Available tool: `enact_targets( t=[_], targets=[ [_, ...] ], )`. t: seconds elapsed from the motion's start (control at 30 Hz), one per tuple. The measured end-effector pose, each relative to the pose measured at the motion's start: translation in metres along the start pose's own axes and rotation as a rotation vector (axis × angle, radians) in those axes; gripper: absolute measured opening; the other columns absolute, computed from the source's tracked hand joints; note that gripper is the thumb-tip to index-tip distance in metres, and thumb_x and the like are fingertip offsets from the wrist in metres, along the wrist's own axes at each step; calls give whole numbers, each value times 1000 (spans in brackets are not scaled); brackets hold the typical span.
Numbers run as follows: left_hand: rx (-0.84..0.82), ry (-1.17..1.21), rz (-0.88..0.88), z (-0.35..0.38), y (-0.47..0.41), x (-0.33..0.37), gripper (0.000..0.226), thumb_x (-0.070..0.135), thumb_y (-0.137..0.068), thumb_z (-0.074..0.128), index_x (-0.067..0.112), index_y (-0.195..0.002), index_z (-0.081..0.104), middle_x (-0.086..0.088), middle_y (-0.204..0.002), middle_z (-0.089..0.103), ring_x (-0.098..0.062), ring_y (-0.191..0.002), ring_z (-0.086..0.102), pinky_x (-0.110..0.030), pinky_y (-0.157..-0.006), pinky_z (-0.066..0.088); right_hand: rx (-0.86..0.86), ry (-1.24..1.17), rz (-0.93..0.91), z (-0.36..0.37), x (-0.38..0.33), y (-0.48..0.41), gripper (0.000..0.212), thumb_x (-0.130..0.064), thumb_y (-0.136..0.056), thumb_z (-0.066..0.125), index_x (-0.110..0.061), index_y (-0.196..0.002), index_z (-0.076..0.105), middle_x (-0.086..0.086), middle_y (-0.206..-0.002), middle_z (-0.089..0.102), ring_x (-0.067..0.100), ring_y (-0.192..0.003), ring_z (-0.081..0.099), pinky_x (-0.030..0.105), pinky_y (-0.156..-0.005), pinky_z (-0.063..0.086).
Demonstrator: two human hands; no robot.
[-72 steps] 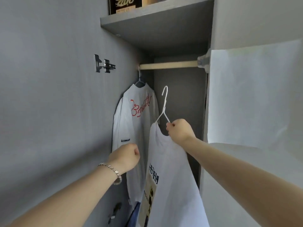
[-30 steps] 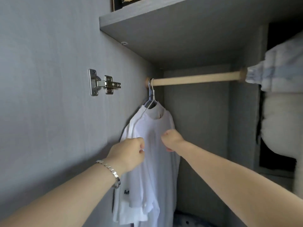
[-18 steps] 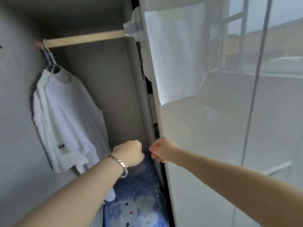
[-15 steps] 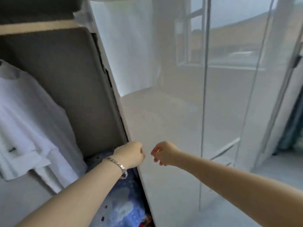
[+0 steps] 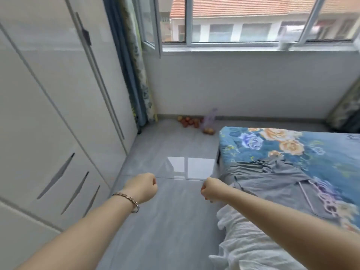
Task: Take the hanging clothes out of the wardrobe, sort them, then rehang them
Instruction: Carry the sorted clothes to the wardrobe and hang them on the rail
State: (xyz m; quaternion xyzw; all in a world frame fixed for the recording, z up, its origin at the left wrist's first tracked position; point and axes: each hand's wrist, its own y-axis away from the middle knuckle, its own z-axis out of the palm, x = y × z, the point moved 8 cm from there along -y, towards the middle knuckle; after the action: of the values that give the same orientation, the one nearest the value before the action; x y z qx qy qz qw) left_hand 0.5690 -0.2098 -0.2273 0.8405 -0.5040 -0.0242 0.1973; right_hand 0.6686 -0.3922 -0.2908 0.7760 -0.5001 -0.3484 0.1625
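Two empty curled fists: my left hand (image 5: 143, 187), right hand (image 5: 211, 189). Grey garment (image 5: 272, 184), white cloth (image 5: 243, 246) along bed's (image 5: 292, 141) left edge.

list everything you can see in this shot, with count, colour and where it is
wardrobe: one, white, doors closed, left side
window: one, white frame, top, left pane swung open
curtains: two, blue floral, either end of the window wall
floor: grey glossy tiles, centre
fruit: several, red-orange, on the floor by the far wall
bag: one, purple, beside the fruit
bedsheet: one, blue floral, right
grey garment: one, on the bedsheet
white garment: one, near edge of the bed
bracelet: one, silver, left wrist
left hand: fist, empty
right hand: fist, empty
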Motion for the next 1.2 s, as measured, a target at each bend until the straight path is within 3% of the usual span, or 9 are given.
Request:
enact_targets(
  t=[0.13, 0.27, 0.33, 0.43, 0.53, 0.6, 0.8, 1.03, 1.2],
  targets=[
    [-75, -51, 149, 34, -49, 113, 15, 22, -91, 38, 26, -93, 53, 3, -112, 63, -19, -92, 54, -24, -72, 37, 86, -123, 263, -39, 157, 3, 17, -7, -84, 44, -11, -70, 53, 8, -74, 55, 21, -78, 61, 24, -67, 44],
    [-179, -120, 311, 72, -93, 203, 20, 22, -90, 40, 24, -98, 59, 3, -110, 63, -21, -100, 58, -26, -74, 41, 146, -269, 544, -54, 283, 20, 15, -7, -87, 41, -7, -76, 51, 9, -73, 57, 26, -72, 60, 25, -61, 41],
    [-225, -162, 388, 88, -112, 236, 19, 22, -90, 40, 24, -96, 59, 2, -106, 63, -21, -95, 57, -26, -73, 41, 187, -340, 635, -53, 323, 27, 22, -9, -89, 43, -12, -66, 44, 10, -76, 55, 25, -76, 56, 24, -60, 37],
    [-286, -227, 488, 110, -147, 271, 14, 19, -89, 40, 24, -86, 52, 3, -92, 58, -19, -82, 50, -26, -66, 37, 218, -386, 768, -44, 364, 29, 33, -14, -90, 46, -19, -59, 34, 11, -83, 57, 22, -85, 55, 25, -58, 34],
    [-350, -249, 568, 127, -188, 299, 14, 17, -88, 39, 22, -83, 51, 2, -91, 57, -19, -81, 50, -25, -64, 37, 286, -480, 882, -38, 384, 27, 29, -12, -88, 44, -16, -60, 41, 7, -68, 49, 21, -66, 52, 27, -53, 32],
    [-384, -285, 626, 133, -210, 318, 15, 18, -88, 38, 22, -85, 52, 3, -93, 57, -19, -81, 50, -25, -64, 38, 321, -553, 926, -38, 386, 24, 33, -11, -91, 40, -16, -59, 34, 3, -61, 38, 17, -54, 38, 27, -49, 25],
    [-397, -373, 781, 143, -256, 384, 20, 17, -91, 35, 20, -75, 46, 0, -87, 54, -23, -82, 50, -25, -67, 36, 381, -722, 1020, -25, 409, 2, 37, -13, -93, 43, -15, -58, 32, 4, -58, 34, 20, -54, 34, 29, -53, 24],
    [-403, -382, 863, 185, -299, 482, 23, 17, -91, 35, 17, -83, 56, 0, -85, 57, -21, -79, 52, -25, -67, 41, 439, -874, 1099, -4, 476, -40, 26, -15, -94, 41, -14, -69, 49, 4, -69, 49, 23, -70, 48, 28, -60, 34],
    [-409, -413, 900, 236, -322, 566, 21, 18, -93, 35, 21, -87, 55, 4, -87, 55, -19, -81, 52, -24, -62, 37, 466, -889, 1130, -7, 563, -81, 17, -15, -93, 42, -12, -88, 59, 10, -95, 61, 29, -90, 59, 31, -74, 45]
  ],
)
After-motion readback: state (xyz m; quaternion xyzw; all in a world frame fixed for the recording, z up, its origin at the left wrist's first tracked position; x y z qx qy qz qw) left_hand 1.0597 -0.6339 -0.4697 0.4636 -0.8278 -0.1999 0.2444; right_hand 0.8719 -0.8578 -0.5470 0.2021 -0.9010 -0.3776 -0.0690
